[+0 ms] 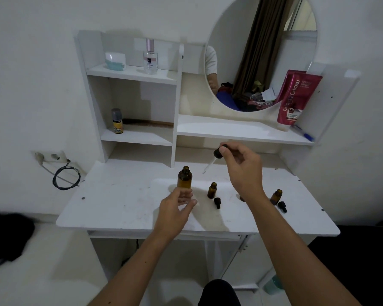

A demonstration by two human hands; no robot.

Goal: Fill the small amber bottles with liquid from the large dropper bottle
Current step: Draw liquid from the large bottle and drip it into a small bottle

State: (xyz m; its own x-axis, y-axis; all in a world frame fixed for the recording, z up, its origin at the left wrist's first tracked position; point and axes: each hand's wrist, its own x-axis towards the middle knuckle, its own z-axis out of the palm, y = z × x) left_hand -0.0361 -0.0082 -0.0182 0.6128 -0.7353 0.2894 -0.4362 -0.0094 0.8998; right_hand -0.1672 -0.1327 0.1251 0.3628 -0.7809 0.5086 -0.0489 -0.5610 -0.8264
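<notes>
The large amber bottle (pixel 184 177) stands uncapped on the white tabletop (pixel 119 199). My left hand (pixel 177 206) sits just in front of its base, fingers loosely around the lower part. My right hand (pixel 241 166) pinches the black bulb of the dropper (pixel 215 157), its glass pipette slanting down-left above the table, right of the large bottle's mouth. One small amber bottle (pixel 212 190) stands open with its black cap (pixel 217 202) beside it. Another small amber bottle (pixel 276 196) stands right, with a black cap (pixel 282 206) lying next to it. My right wrist hides a third small item.
Shelves behind hold a perfume bottle (pixel 150 57), a white jar (pixel 115 60), a small yellow-labelled bottle (pixel 117 121), a red tube (pixel 296 98) and a blue pen (pixel 303 133). A round mirror (pixel 261 51) hangs above. A wall socket with cable (pixel 62 171) is at left.
</notes>
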